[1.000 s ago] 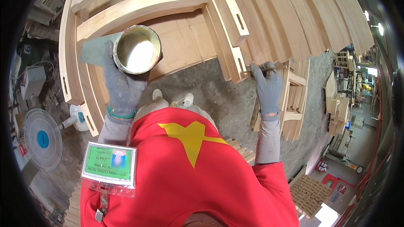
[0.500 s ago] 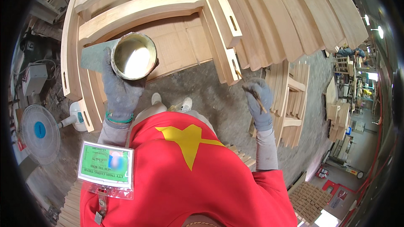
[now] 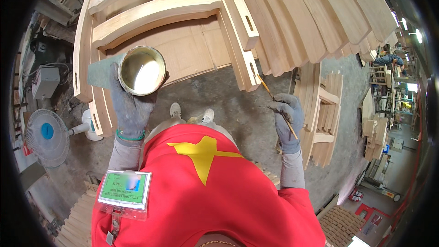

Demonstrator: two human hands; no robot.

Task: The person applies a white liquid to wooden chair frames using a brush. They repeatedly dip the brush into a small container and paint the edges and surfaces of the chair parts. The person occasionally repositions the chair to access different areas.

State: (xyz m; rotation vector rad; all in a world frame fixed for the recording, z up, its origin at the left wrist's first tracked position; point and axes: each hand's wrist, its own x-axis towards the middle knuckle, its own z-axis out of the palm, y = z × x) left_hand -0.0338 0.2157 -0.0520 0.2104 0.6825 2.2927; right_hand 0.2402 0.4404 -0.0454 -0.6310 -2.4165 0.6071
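Observation:
My left hand, in a grey glove, is closed around a round pot with whitish liquid inside. A flat greenish-grey piece sticks out to the left beside the pot. My right hand, gloved too, pinches a thin wooden stick. The stick's tip is at the slotted end of a pale wooden rail, by its mortise; whether it touches inside the slot I cannot tell. That rail belongs to stacked wooden frames with curved crosspieces.
Curved wooden boards are stacked at the far right. More wooden frames stand on the concrete floor to my right. A fan stands at the left. A person in blue is far off at the right.
My right hand has shifted slightly right and down, with the stick's tip staying near the slotted rail end. The pot in my left hand sits a little lower and further left.

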